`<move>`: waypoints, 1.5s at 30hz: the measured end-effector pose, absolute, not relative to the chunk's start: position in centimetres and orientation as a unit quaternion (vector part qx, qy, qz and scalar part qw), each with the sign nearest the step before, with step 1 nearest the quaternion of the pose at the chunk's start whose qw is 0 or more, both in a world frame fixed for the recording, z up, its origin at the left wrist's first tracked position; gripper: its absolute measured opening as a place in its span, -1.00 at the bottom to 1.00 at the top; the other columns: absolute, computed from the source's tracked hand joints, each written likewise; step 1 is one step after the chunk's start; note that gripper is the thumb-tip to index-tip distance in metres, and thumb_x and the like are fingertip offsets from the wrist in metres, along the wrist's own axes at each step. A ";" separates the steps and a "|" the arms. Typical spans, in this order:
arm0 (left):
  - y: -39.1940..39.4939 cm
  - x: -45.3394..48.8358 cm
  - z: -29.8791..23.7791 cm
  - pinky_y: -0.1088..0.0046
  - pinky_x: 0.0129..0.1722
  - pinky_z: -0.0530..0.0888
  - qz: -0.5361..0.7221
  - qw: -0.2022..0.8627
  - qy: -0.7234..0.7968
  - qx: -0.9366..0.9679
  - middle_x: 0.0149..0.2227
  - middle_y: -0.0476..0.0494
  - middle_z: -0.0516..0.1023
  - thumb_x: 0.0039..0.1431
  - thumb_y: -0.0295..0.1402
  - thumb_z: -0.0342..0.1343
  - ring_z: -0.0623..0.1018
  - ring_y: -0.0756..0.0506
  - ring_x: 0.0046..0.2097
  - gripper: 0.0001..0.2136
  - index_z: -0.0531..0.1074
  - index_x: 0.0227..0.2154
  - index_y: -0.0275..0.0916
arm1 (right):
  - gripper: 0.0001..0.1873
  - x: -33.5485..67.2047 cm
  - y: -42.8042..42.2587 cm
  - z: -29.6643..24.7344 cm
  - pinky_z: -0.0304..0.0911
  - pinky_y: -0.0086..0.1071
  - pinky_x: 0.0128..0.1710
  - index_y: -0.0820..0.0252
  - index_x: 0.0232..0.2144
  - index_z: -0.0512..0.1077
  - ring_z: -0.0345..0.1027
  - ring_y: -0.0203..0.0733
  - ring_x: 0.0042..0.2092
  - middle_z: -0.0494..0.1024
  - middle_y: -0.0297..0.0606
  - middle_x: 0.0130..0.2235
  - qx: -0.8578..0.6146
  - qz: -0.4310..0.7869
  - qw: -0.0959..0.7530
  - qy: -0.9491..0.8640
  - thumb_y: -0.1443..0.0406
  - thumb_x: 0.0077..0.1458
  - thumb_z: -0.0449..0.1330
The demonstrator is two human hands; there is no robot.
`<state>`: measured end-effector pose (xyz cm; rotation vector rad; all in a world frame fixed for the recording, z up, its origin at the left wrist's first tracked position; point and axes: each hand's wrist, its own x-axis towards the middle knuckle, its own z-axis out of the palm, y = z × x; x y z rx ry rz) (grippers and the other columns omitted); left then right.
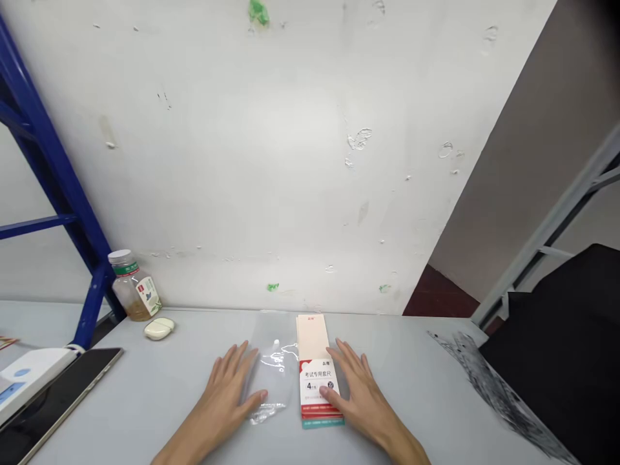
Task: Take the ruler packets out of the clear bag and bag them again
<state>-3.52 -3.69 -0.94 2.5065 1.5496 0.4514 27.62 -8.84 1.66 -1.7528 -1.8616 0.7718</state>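
My left hand point(228, 387) lies flat on the grey table point(145, 400), fingers stretched out, its thumb resting on a clear plastic bag point(274, 371). My right hand point(356, 387) also lies flat with fingers spread, touching the right side of a stack of flat card packs point(316, 368). The top pack is beige and white with a red band and printed characters. The stack sits just right of the bag, between my two hands.
At the back left stand a plastic bottle point(132, 287) with a pale lid and a small cream case point(159, 328). A blue shelf frame point(53, 181), a dark tablet point(53, 400) and a white device point(26, 374) are at the left. Black fabric point(562, 349) is at the right.
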 end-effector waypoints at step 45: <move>-4.7 -3.6 -0.9 -0.24 0.23 0.01 0.050 0.013 0.486 0.873 0.39 -0.14 -0.08 0.16 0.22 -0.10 0.03 -0.46 0.35 -0.24 -0.18 0.33 0.07 | -0.05 26.3 -9.7 1.7 -0.62 0.26 0.30 -0.20 0.34 -0.21 -0.58 0.17 0.40 -0.37 -0.36 0.42 -0.585 0.208 0.085 -0.779 -0.25 0.03 0.06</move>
